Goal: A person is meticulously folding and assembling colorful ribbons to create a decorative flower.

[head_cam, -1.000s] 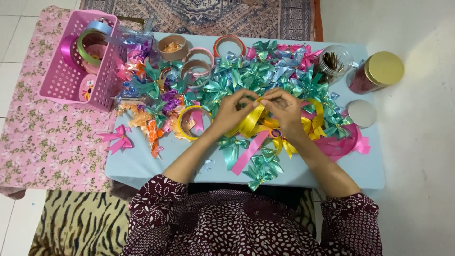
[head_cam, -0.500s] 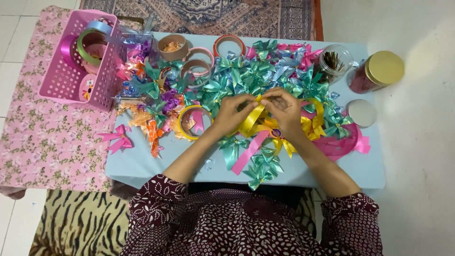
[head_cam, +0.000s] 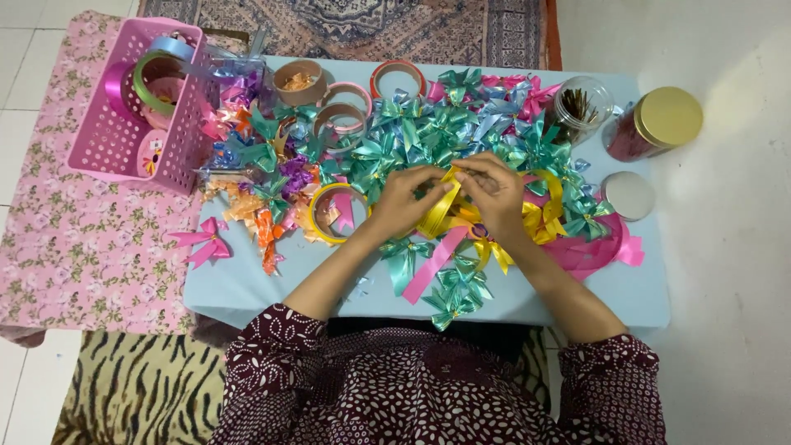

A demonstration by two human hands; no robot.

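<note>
Both hands are meeting over the middle of the light blue table point(head_cam: 247, 284), working a yellow ribbon point(head_cam: 438, 210). The left hand point(head_cam: 401, 200) is pinching the ribbon between thumb and fingertips, fingers drawn close together. The right hand point(head_cam: 494, 191) is curling over the same ribbon from the other side, its fingers bent narrowly around the strip and touching the left hand's fingertips. The ribbon is looping down under the hands toward the person, lying just above a pink strip point(head_cam: 434, 264) that is slanting across the table.

A heap of teal bows point(head_cam: 428, 132) is spreading behind the hands, with more teal bows point(head_cam: 453, 288) sitting near the table's front edge. A yellow ribbon roll point(head_cam: 317, 222) is lying just left of the left wrist. A pink basket point(head_cam: 115, 148) holding ribbon spools is standing at the table's left end, on a flowered cloth point(head_cam: 74, 247). At the right end, a gold-lidded jar point(head_cam: 663, 119) and a round white lid point(head_cam: 630, 196) are sitting well apart from the hands.
</note>
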